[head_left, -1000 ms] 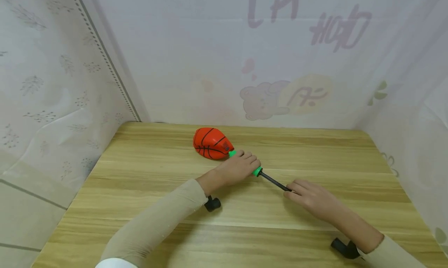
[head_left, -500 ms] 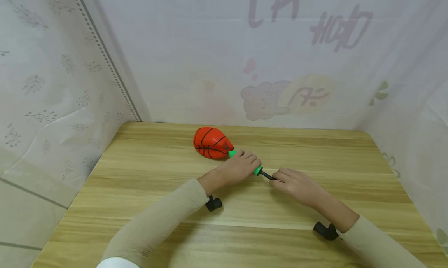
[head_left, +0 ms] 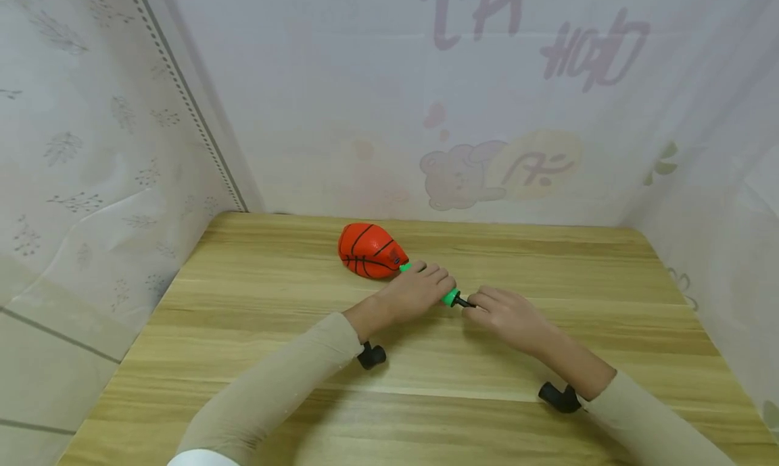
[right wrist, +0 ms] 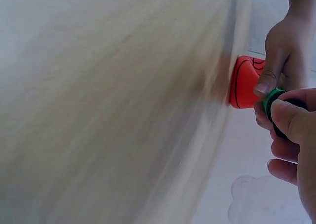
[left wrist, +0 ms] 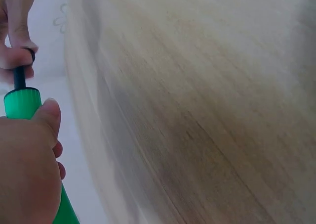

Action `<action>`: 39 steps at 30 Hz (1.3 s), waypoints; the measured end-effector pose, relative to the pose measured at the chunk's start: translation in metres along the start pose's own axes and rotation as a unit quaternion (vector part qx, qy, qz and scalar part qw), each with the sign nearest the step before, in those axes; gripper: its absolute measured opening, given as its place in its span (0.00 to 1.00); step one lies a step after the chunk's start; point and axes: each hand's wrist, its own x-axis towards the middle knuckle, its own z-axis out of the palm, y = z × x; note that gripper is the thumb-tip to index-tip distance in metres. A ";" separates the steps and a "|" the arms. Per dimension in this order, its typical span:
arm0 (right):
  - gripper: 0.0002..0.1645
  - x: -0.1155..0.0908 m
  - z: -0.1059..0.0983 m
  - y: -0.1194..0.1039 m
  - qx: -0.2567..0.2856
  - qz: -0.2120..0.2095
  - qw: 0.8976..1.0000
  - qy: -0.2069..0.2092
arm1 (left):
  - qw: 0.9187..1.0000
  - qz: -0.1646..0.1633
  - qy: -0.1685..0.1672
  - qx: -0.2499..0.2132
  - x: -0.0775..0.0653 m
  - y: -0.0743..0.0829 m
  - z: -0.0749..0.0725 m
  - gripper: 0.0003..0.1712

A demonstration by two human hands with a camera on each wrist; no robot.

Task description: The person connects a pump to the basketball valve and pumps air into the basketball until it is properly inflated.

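A partly inflated red-orange toy basketball [head_left: 370,251] with black lines lies near the back of the table, drawn to a point where it meets a green hand pump [head_left: 451,297]. My left hand [head_left: 415,291] grips the pump's green barrel, as the left wrist view also shows with the thumb along the barrel [left wrist: 22,104]. With curled fingers and thumb my right hand [head_left: 505,317] holds the black handle end of the pump rod [head_left: 465,303]. Only a short length of rod shows between barrel and fingers. The join between ball and pump is partly covered by my left hand.
The wood-grain table [head_left: 255,317] carries everything. A pale printed cloth [head_left: 341,114] stands behind it, with more cloth at both sides. Black wrist-worn pieces [head_left: 372,355] stick out under both forearms.
My right hand has moved up and left towards my left hand, pushing the rod into the barrel, so less rod shows. My left hand and the ball have stayed nearly still.
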 end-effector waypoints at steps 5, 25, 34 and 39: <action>0.30 -0.015 -0.012 -0.007 0.004 0.006 1.000 0.004 | 1.000 0.006 0.005 -0.006 -0.001 -0.001 -0.001 0.15; 0.28 -0.064 -0.038 -0.026 -0.003 0.013 1.000 -0.004 | 1.000 0.014 -0.001 0.001 -0.002 -0.001 -0.001 0.15; 0.28 -0.036 -0.028 -0.012 -0.014 -0.010 1.000 -0.007 | 1.000 0.005 -0.004 0.003 0.001 0.002 -0.001 0.16; 0.29 -0.020 -0.020 -0.006 -0.017 -0.019 1.000 -0.012 | 1.000 -0.003 -0.014 0.011 0.001 0.003 -0.002 0.16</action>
